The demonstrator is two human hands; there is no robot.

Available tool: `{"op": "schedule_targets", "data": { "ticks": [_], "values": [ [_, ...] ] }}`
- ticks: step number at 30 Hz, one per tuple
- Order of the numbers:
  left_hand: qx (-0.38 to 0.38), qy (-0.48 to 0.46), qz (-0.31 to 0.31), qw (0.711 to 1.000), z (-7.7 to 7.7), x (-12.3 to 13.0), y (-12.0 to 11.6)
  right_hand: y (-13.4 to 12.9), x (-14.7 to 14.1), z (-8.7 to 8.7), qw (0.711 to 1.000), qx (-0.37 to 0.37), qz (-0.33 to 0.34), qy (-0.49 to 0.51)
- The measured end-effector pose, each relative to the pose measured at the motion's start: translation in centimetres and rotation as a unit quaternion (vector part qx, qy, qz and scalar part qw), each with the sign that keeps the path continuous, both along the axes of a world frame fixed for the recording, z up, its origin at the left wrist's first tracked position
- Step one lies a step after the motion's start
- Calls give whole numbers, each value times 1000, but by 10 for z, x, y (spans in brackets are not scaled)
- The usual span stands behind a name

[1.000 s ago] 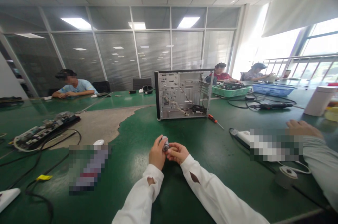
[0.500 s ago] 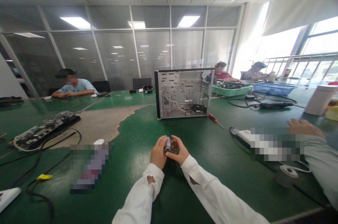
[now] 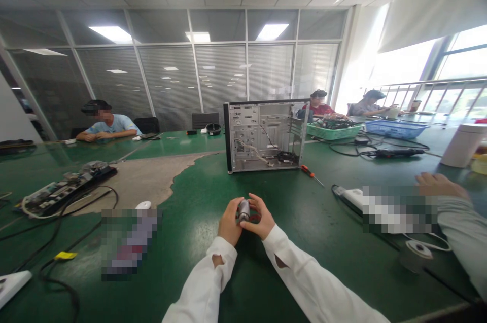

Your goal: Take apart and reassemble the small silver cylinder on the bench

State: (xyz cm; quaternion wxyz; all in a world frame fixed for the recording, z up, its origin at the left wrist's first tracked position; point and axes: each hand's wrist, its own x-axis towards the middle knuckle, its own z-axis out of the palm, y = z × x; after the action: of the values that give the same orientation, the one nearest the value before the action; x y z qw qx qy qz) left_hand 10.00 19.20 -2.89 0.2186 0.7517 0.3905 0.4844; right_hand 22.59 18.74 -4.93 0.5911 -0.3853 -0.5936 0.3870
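Observation:
A small grey metal cylinder (image 3: 244, 208), narrower at its near end, is held up between my two hands above the green table (image 3: 213, 262). My left hand (image 3: 230, 222) wraps its left side with the fingers closed on it. From the other side, my right hand (image 3: 263, 216) grips it between thumb and curled fingers. Beyond my hands stands an open computer case (image 3: 272, 128) with loose wires inside, its side panel off. An orange-handled screwdriver (image 3: 308, 171) lies beside the case's lower right corner.
To the left, a power strip (image 3: 72, 186) with several plugs and cables lies on a torn patch. A co-worker's hand (image 3: 441, 184) rests at the right, near a partly blurred white device (image 3: 353, 195). Green (image 3: 335, 132) and blue baskets (image 3: 397, 129) stand farther back.
The cylinder has tilted slightly more upright, and more of its side shows between my hands. The view has shifted a little; the computer case and screwdriver stay in place.

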Motion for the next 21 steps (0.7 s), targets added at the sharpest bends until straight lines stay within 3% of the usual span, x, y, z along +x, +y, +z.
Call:
{"op": "schedule_targets", "data": {
  "ticks": [3,5,9,13,21],
  "values": [
    [-48,-49,-29,997,-4,3,4,-2,1,3,999,25,-18,-9],
    [-122,-113,-53,985,-7,5,8,-4,3,6,997,47,-42,-39],
    [-299,-245,-86,918,-12,3,17,-8,7,13,984,106,-74,-126],
    [-385,-309,-103,864,-13,0,19,-10,7,16,958,178,-97,-202],
    [-365,-276,-96,884,-7,5,13,-10,8,17,921,224,-96,-304]
  ]
}}
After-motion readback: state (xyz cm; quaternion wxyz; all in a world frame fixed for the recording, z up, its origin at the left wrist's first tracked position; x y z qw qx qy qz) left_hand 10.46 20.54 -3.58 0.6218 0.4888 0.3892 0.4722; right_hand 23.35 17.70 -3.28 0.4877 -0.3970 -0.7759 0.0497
